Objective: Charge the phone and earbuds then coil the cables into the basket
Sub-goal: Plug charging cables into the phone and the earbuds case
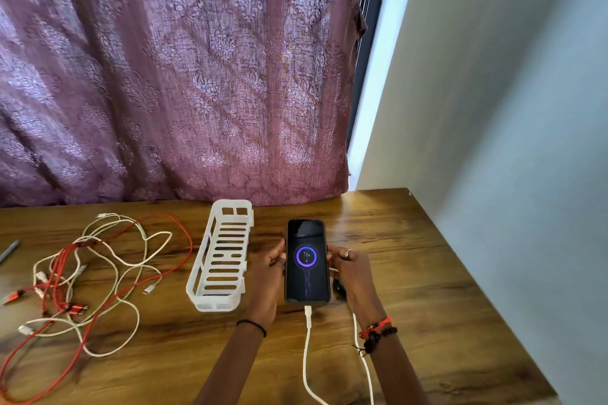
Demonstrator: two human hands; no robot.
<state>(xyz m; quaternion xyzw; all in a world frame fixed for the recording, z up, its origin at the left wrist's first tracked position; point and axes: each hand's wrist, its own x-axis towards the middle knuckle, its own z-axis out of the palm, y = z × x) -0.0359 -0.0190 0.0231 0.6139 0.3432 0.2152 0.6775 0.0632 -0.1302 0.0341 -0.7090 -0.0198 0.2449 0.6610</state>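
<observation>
Nearest to me, a white charging cable [306, 348] runs up over the wooden table [411, 273], and its plug sits in the bottom port of the phone [307, 260]. A second white cable [366, 368] passes under the right wrist; I cannot see where it ends. The left hand [266, 273] grips the left edge of the phone with curled fingers, and the right hand [352, 273] pinches the right edge, so both hold it from the sides. The screen shows a charging ring with 76, so I judge that the phone part of the charging is done. To do this step well, I would lay the phone flat without pulling on the plug, leave some slack in the cable, and open the fingers only when it rests fully on the table; I cannot tell if it touches the wood now. A small dark object [339, 288] lies just beside the phone under the right hand; it may be the earbuds case, but it is mostly hidden. Just beside the left hand stands the white slotted plastic basket [215, 305], and I see nothing in it. Farther left, well apart from it, a tangle of red and white cables [62, 268] lies loose, not yet coiled.
</observation>
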